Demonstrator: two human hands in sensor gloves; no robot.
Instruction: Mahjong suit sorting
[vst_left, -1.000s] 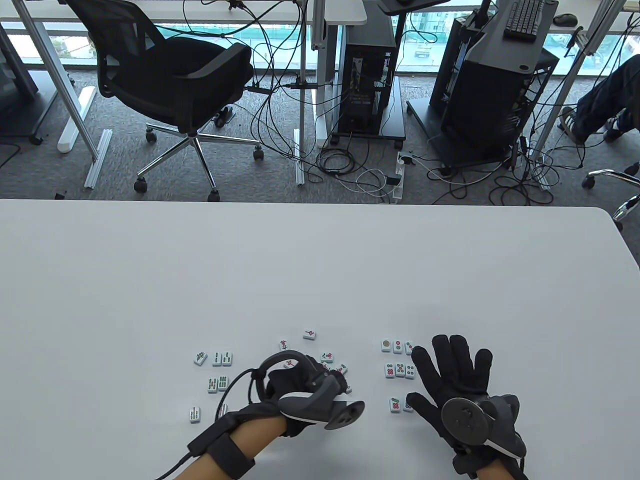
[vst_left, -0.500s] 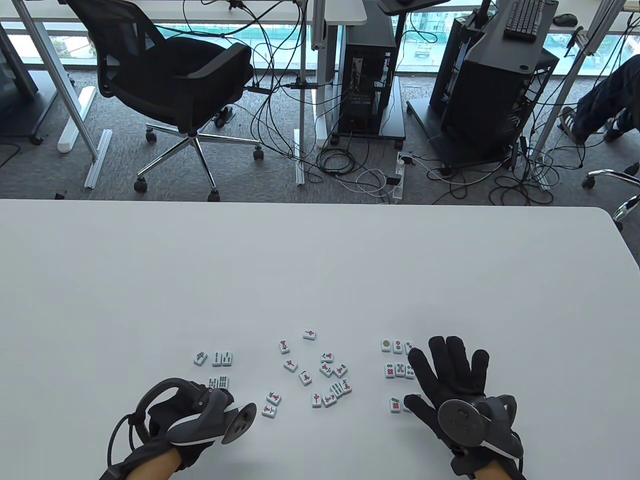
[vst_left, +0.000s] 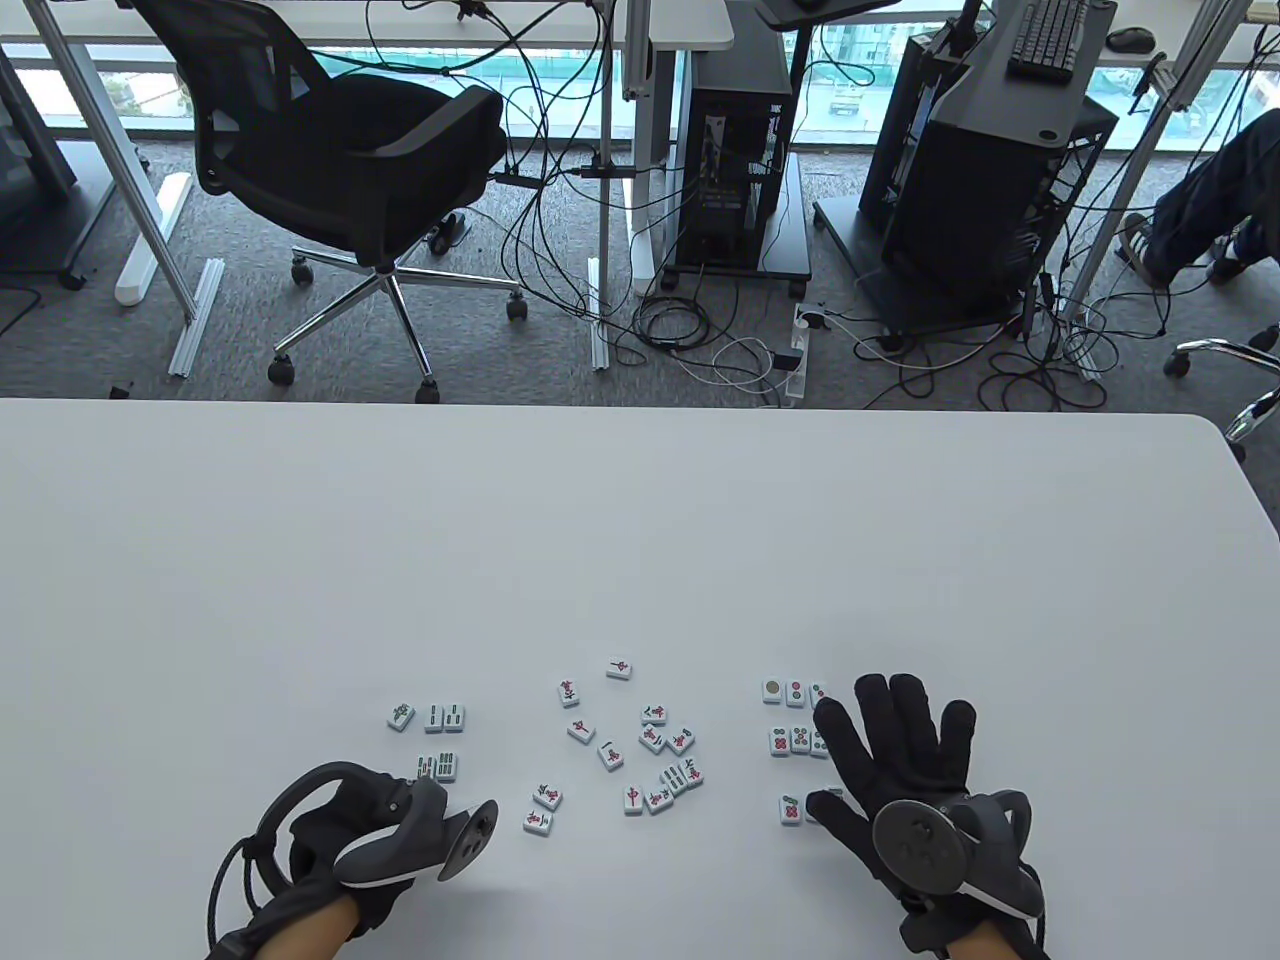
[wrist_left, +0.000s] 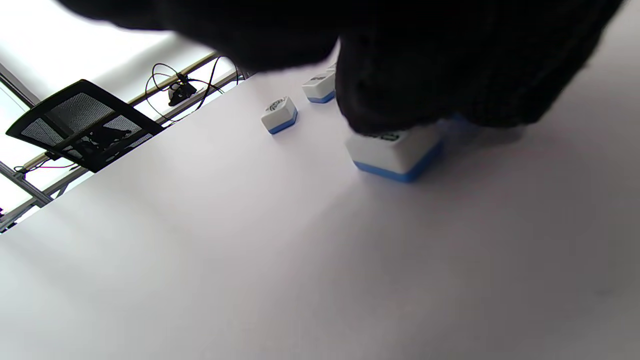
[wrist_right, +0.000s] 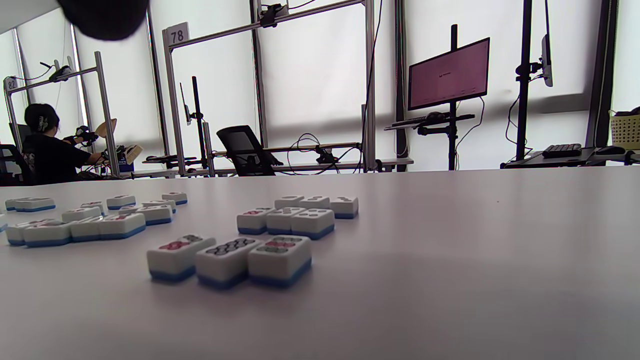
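A tile is being pinched on the table by the left hand; the right hand is being held spread flat beside the dot tiles.

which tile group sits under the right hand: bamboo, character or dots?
The dots group, three neat rows on the table's right side. The right hand, fingers spread, covers their right ends. Bamboo tiles lie far left, character tiles scattered mid-table.
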